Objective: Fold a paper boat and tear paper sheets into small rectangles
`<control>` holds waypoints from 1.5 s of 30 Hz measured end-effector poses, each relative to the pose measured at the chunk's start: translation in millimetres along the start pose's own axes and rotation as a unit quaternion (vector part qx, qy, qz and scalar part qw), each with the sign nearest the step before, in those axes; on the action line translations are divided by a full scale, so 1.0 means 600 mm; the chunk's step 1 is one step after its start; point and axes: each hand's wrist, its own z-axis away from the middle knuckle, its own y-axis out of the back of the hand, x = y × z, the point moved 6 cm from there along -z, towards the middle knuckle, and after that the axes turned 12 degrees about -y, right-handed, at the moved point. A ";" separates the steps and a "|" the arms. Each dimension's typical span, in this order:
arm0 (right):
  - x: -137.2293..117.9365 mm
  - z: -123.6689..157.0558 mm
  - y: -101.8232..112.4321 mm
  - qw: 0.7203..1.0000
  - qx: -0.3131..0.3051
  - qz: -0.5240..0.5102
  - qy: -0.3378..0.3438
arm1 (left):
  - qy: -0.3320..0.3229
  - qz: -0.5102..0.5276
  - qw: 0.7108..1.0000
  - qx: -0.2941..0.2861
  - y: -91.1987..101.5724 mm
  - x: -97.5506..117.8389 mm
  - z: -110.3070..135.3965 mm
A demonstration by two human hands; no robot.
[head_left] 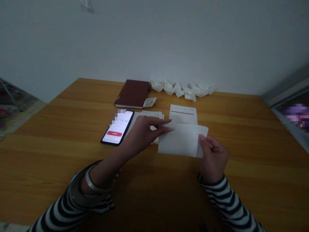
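Observation:
Both of my hands hold one folded white sheet of paper (180, 140) above the wooden table (48, 154). My left hand (142, 133) pinches its upper left corner between stretched fingers and thumb. My right hand (213, 158) grips its right edge with closed fingers. A lined sheet with a red stripe (183, 113) lies flat just behind the held paper. A small stack of paper (147, 116) lies under my left hand.
A phone (117, 127) with a lit screen lies left of my left hand. A dark red notebook (132, 93) and a small folded paper (149, 102) lie farther back. Several folded paper boats (181, 88) line the wall (154, 38).

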 end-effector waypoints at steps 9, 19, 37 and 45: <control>0.002 0.002 0.005 1.000 0.018 -0.024 0.008 | 0.014 0.010 0.999 -0.049 -0.006 -0.010 0.000; 0.002 0.005 0.003 0.999 0.018 -0.027 -0.024 | -0.008 -0.034 0.999 -0.040 -0.003 -0.001 -0.002; 0.059 0.053 -0.082 0.959 -0.191 -0.100 -0.186 | 0.039 -0.015 0.995 0.086 -0.038 0.001 0.018; 0.071 0.041 -0.075 0.963 -0.183 -0.052 -0.191 | 0.050 -0.042 0.991 0.115 0.002 -0.003 0.004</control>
